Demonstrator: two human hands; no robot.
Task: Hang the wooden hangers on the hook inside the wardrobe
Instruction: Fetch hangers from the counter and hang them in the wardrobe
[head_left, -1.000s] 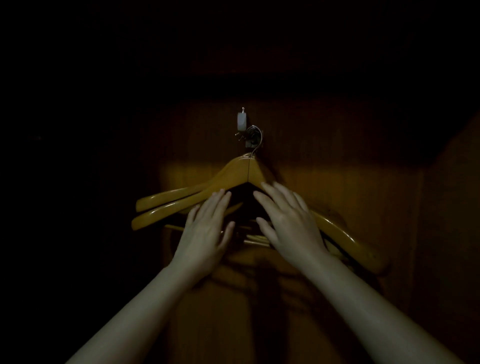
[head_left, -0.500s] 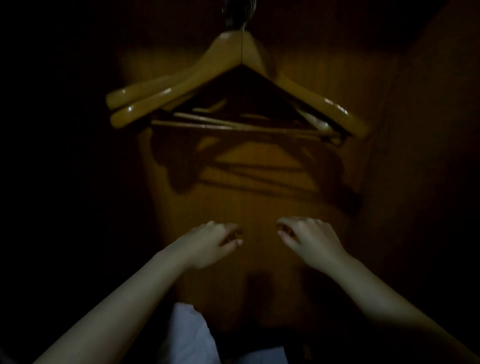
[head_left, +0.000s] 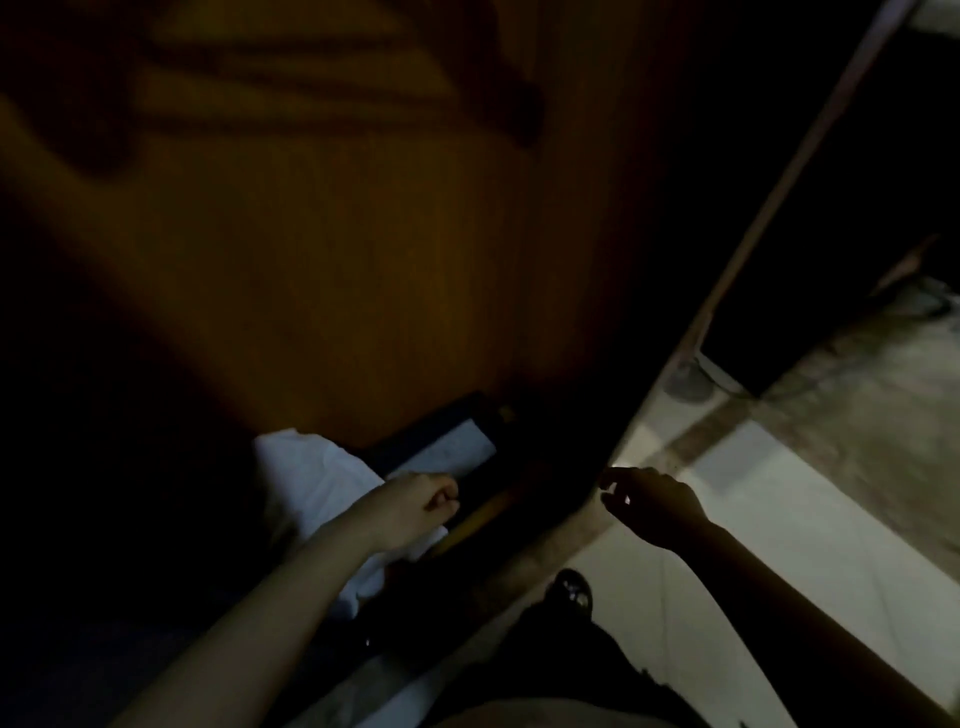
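While the head view looks down past the wardrobe back panel (head_left: 363, 260), where only a hanger-shaped shadow (head_left: 311, 78) shows and the hook and any hung hangers lie out of frame, the left hand (head_left: 415, 512) hovers with fingers curled in on nothing, just beside a yellowish wooden bar (head_left: 483, 514), likely 1 more hanger, by a white cloth (head_left: 311, 478). The right hand (head_left: 652, 506), loosely curled and empty, hangs over the floor (head_left: 779, 519). In this gloom a grab could snag the cloth.

I can't read the fingers of the right hand (head_left: 652, 506) (just a silhouette), and the top edge crops the hanger shadow (head_left: 498, 98).
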